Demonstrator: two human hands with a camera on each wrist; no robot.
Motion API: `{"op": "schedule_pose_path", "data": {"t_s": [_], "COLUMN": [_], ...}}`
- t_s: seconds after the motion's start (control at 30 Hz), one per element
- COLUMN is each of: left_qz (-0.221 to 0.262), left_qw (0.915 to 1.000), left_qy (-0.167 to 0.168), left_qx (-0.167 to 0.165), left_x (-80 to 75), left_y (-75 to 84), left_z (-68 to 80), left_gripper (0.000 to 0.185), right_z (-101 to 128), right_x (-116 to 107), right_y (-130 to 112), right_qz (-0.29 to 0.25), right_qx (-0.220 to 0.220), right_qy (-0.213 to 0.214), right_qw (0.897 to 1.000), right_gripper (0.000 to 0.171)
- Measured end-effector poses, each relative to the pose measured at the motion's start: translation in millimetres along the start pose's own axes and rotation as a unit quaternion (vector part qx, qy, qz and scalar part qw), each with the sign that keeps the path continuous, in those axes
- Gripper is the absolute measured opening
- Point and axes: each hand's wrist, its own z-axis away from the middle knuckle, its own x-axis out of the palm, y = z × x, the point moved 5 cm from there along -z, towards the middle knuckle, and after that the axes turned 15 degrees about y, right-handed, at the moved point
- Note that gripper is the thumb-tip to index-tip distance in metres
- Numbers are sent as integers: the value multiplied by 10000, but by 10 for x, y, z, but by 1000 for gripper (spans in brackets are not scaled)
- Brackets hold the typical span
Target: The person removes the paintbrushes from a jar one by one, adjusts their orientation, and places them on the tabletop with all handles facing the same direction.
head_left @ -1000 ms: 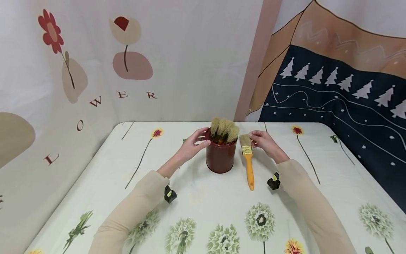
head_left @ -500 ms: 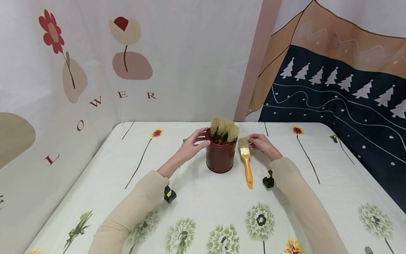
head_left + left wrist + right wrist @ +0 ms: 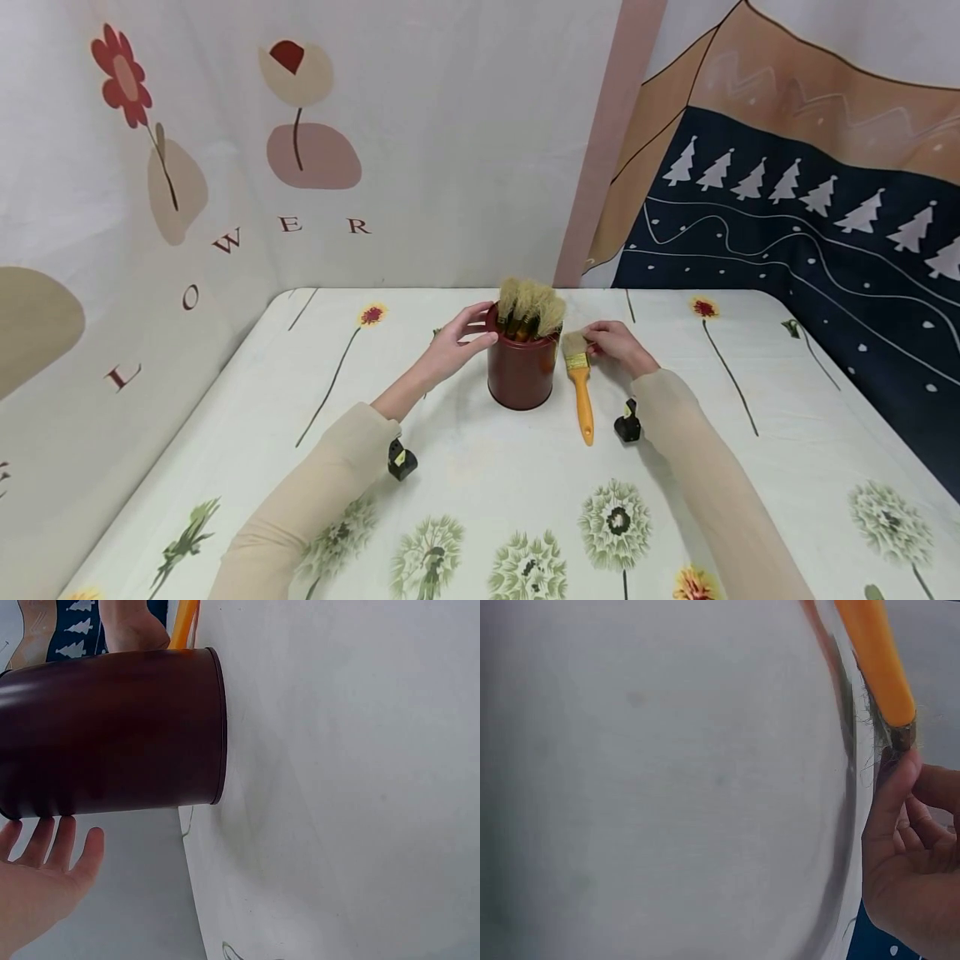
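A dark red can point(image 3: 520, 373) stands mid-table with several pale-bristled brushes point(image 3: 529, 302) upright in it. My left hand point(image 3: 467, 332) rests against the can's left side near the rim. In the left wrist view its fingers point(image 3: 64, 844) lie straight beside the can point(image 3: 112, 731). A paintbrush point(image 3: 581, 392) with an orange handle lies just right of the can, bristles pointing away from me. My right hand point(image 3: 594, 345) pinches it at the metal band. In the right wrist view the thumb point(image 3: 898, 784) presses the brush point(image 3: 876, 660) at that band.
The table point(image 3: 487, 483) wears a white cloth printed with flowers. Printed fabric backdrops stand close on the left, back and right sides. Small black wrist cameras point(image 3: 402, 460) sit under both sleeves.
My right hand has drawn the orange-handled brush leftward, closer to the can. The left hand and the can have stayed put.
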Motion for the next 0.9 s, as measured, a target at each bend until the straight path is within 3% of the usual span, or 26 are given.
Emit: {"op": "schedule_pose_path", "data": {"t_s": [0.27, 0.43, 0.63, 0.9], "left_qz": [-32, -6, 25, -62], "left_qw": [10000, 10000, 10000, 10000], "left_qy": [12, 15, 15, 37], "left_qx": [-23, -23, -14, -63], "left_x": [1, 0, 1, -3], "left_y": [3, 2, -6, -9], "left_z": [5, 11, 9, 2], "left_gripper": [54, 55, 54, 55], "right_z": [388, 311, 199, 258], "right_x": [-12, -24, -79, -169], "right_y": [-301, -209, -115, -292], "right_qz": [41, -14, 593, 811], "right_qx": [259, 305, 244, -284], "right_qy": [3, 79, 297, 304], "right_qw": [9997, 9995, 9975, 9958], "right_gripper": [28, 26, 31, 27]}}
